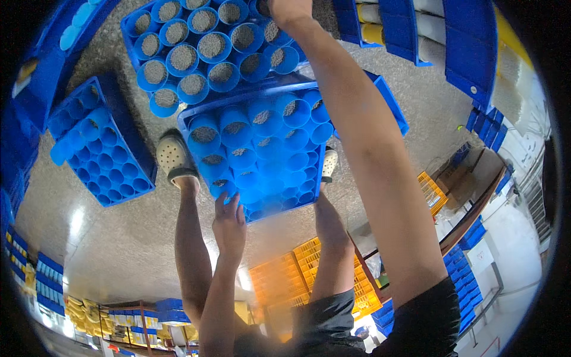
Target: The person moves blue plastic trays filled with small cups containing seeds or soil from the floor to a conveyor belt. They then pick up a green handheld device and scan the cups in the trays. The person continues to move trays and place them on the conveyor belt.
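Note:
In front of me a blue crate (185,128) holds rows of blue plastic cups. Its far cups contain grey granules; the near ones are blurred by glare. My left hand (229,223) is at the crate's near left corner, its fingers bent against the rim of a blue cup (220,189) with granules inside. Beyond it stands another blue crate (128,27), packed with granule-filled cups (212,46). My right hand (290,11) reaches over that far crate's right side, by a cup (275,33). The top edge of the picture cuts off its fingers.
A third blue crate (148,169) with blue cups stands on the floor at the left. Orange plastic crates (276,276) lie behind my legs. Blue bins (470,53) line the far right. My feet in light clogs (172,152) flank the middle crate.

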The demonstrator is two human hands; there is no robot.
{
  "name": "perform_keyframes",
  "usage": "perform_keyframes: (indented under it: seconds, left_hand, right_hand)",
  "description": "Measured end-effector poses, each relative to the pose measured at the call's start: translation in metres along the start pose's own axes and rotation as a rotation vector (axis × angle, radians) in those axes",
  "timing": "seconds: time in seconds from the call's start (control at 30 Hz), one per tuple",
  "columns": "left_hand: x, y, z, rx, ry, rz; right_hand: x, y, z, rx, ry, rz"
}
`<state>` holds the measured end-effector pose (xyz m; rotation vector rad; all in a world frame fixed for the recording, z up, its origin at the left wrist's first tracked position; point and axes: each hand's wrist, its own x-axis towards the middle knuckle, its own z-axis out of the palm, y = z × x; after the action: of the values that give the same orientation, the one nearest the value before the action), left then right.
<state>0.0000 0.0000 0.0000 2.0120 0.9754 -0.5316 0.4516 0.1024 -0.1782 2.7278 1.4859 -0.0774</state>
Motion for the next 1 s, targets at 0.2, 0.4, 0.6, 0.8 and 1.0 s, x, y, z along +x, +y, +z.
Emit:
perform_keyframes:
  seconds: [0.2, 0.4, 0.6, 0.8, 1.0]
  left_hand:
    - [0.001, -0.007, 0.004, -0.151, 0.035, -0.067]
    - [-0.003, 0.006, -0.006, -0.049, 0.033, -0.013]
    - [-0.010, 0.016, -0.011, -0.077, -0.038, -0.037]
    - [-0.005, 0.025, -0.001, -0.157, -0.020, 0.008]
    - [0.019, 0.023, -0.044, -0.165, 0.163, -0.004]
  right_hand:
    - [-0.047, 0.015, -0.067, 0.003, 0.228, -0.126]
    - [-0.204, 0.055, -0.193, 0.047, 0.231, -0.067]
    - [-0.366, 0.053, -0.217, 0.065, -0.283, 0.023]
    - [-0.422, 0.033, -0.143, 0.304, -0.199, 0.100]
    - [-0.426, 0.018, -0.114, 0.242, -0.175, -0.008]
